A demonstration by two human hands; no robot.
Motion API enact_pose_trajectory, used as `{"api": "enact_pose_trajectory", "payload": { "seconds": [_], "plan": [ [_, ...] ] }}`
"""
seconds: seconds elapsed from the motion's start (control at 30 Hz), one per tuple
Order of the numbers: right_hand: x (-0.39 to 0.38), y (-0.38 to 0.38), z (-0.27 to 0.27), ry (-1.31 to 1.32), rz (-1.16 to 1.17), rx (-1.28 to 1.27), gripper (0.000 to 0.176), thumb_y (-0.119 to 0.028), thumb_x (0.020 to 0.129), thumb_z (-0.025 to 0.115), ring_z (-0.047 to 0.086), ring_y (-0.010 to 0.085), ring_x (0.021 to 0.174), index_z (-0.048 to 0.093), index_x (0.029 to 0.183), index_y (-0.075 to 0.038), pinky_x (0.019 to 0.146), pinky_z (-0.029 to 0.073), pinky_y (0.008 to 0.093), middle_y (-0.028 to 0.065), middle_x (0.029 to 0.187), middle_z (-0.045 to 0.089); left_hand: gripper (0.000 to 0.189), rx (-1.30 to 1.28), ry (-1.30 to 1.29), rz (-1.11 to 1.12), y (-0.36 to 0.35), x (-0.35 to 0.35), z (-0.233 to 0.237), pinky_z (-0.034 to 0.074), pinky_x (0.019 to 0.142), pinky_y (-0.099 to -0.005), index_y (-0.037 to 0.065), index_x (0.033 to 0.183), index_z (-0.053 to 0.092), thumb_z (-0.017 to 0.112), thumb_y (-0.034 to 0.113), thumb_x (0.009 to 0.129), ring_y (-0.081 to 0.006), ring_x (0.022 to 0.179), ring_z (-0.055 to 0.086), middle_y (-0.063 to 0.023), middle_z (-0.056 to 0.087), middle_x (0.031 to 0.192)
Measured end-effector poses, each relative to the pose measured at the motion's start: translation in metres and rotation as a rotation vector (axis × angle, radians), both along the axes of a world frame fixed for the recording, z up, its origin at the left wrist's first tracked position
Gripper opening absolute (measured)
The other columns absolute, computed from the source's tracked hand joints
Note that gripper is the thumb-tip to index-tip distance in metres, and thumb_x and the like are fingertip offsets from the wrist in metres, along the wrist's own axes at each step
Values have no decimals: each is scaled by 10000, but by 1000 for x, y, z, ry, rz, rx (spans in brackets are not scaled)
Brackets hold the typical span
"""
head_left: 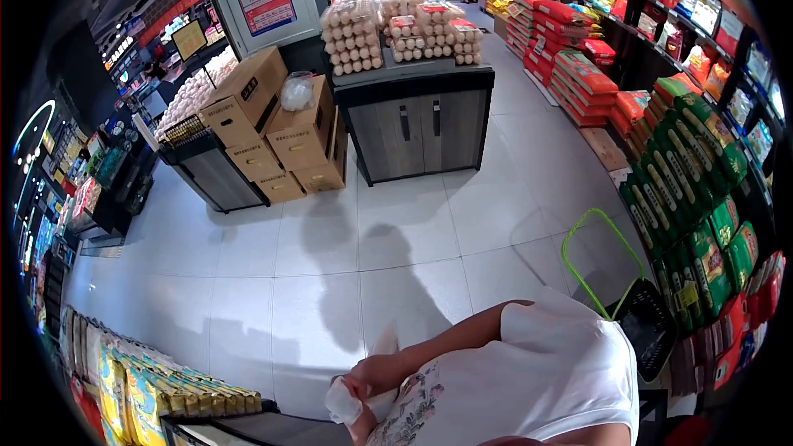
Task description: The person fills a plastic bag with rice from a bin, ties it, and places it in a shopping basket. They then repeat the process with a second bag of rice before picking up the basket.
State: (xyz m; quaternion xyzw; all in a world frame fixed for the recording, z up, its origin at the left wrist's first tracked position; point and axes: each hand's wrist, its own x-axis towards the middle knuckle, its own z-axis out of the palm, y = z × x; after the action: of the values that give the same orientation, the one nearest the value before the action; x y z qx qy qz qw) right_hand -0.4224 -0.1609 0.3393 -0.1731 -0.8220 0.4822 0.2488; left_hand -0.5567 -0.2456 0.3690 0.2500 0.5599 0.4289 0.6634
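Note:
My right hand [372,373] is in front of the white floral-print shirt [529,372], its fingers closed on a crumpled, thin white plastic bag [343,403]. A pale, see-through part of it sticks up behind the wrist. Close below, my left hand [362,425] meets the same bag, partly hidden by it and by the shirt. Both hands are held together low in the view, over the tiled floor [297,306].
Ahead stand a cabinet [417,136] stacked with egg trays [405,29] and several cardboard boxes [301,136]. Green rice bags [681,165] line the right. A black basket [648,322] with a lime handle is behind the shoulder. Yellow packets [136,396] fill the lower left.

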Motion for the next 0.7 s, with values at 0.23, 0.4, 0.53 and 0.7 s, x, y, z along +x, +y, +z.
{"api": "enact_pose_trajectory", "payload": {
  "seconds": [0.23,0.4,0.53,0.7],
  "plan": [
    [35,-7,11,-152,-198,-292,182,-144,760,537,572,272,817,570,910,-46,715,419,342,145,868,600,381,624,448,43,28,32,5,414,737,-323,2,1088,456,537,267,827,-209,853,493,-113,493,952],
    [50,-9,-10,-94,-323,-454,219,-140,773,529,572,246,841,564,957,-26,753,416,339,147,904,606,502,742,853,-104,34,39,17,403,765,-389,2,1085,440,602,340,752,-294,911,484,-156,493,969],
    [54,-6,-14,-61,-299,-470,228,-107,761,531,572,244,846,558,965,-10,765,418,337,154,910,606,618,499,1153,-638,35,41,-3,398,781,-438,-7,1107,425,674,346,666,-396,951,467,-207,514,956],
    [51,-2,-27,93,-412,-579,264,-58,731,518,567,231,877,547,988,-1,779,421,332,161,914,604,327,594,992,-345,36,48,-5,397,696,-458,-2,913,491,618,222,711,-397,840,496,-199,521,921]
  ]
}}
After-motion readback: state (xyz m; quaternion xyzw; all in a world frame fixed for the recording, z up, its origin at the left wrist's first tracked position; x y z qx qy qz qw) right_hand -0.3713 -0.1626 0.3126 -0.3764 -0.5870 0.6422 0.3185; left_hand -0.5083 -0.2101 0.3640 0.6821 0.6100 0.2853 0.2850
